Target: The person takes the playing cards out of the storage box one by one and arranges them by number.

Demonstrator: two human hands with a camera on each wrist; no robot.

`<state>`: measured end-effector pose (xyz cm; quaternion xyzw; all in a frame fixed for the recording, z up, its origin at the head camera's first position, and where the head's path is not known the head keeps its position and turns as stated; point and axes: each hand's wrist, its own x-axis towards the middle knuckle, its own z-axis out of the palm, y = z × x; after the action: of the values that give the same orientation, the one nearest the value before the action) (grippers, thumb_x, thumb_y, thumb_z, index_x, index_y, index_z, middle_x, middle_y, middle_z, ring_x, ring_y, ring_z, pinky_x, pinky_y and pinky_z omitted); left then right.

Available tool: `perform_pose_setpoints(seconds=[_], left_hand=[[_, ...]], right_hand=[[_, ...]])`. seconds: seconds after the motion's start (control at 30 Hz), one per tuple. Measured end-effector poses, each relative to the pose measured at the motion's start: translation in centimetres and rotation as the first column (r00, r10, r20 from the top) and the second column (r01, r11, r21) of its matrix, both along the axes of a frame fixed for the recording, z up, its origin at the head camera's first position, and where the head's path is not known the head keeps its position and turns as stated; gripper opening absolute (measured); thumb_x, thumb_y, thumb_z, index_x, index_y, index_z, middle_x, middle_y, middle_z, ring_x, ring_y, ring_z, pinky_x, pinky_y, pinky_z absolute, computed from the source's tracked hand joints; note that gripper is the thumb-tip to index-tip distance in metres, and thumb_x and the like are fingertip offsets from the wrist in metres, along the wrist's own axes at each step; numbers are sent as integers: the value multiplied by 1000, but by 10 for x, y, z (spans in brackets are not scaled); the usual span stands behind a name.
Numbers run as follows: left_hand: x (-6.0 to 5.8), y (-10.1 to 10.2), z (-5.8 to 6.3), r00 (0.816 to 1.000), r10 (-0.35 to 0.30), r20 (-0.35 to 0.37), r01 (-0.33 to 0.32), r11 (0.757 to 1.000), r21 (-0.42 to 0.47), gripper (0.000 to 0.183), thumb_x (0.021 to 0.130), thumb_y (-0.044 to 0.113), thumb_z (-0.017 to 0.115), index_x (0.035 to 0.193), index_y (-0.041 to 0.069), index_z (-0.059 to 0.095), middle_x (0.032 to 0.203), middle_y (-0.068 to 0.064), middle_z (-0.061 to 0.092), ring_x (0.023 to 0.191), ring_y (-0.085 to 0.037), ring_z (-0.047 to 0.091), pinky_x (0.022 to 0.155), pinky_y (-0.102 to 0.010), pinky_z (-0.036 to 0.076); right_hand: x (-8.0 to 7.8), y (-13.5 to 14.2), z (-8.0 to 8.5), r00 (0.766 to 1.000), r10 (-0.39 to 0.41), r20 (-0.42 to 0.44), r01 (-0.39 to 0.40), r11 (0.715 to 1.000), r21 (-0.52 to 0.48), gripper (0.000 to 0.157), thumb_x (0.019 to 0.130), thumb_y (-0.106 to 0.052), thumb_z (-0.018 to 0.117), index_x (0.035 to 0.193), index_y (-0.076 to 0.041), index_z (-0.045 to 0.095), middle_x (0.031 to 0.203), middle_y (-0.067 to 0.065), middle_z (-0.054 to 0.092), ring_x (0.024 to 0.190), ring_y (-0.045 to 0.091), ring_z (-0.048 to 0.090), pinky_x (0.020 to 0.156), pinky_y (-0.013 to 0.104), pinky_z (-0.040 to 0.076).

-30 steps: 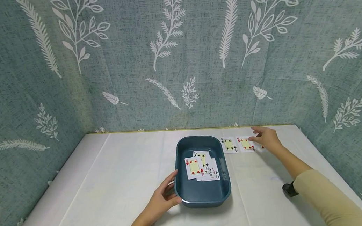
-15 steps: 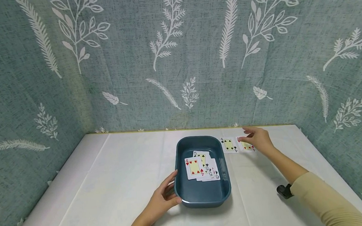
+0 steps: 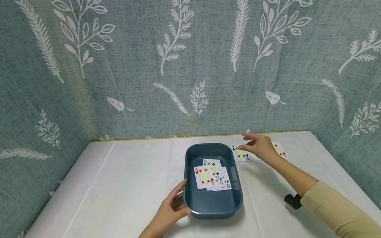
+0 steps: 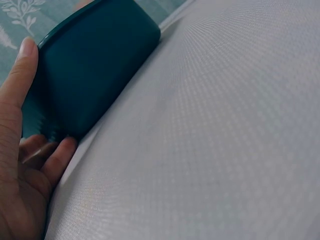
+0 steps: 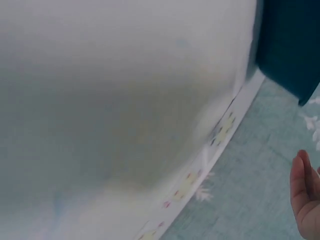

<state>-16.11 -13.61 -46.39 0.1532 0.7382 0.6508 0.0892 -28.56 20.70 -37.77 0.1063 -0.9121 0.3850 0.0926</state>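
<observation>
Leaf-print cloth (image 3: 133, 64) backs white table (image 3: 109, 198); left hand (image 3: 170, 206) grips bin (image 3: 213, 203), right hand (image 3: 260, 146) relaxed near black 4 card (image 3: 241, 156).

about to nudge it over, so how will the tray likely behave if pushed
The tray is probably stiff: its walls look even where the left hand grips it. It seems unlikely to tip, being low and broad. The cards overlap untidily inside, so a quick shove might shift them.
</observation>
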Motion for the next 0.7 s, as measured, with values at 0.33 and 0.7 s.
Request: perform_pose_setpoints(seconds=[0.33, 0.7], left_hand=[[1, -1, -1, 999, -8, -41, 8, 1000, -17, 76, 84, 19, 72, 148, 16, 31, 152, -13, 31, 130, -39, 42, 96, -29, 48], [0, -1, 1, 999, -18, -26, 19, 1000, 4, 77, 84, 20, 73, 148, 15, 32, 153, -13, 30, 131, -39, 41, 96, -28, 49]], right_hand=[[4, -25, 5, 995, 94, -20, -94, 995, -34, 59, 76, -27, 79, 128, -6, 59, 115, 20, 65, 89, 27, 69, 66, 35, 58], [8, -51, -1, 980, 196, -22, -196, 980, -37, 59, 75, -28, 79, 126, -6, 61, 116, 18, 65, 89, 24, 68, 72, 36, 57]])
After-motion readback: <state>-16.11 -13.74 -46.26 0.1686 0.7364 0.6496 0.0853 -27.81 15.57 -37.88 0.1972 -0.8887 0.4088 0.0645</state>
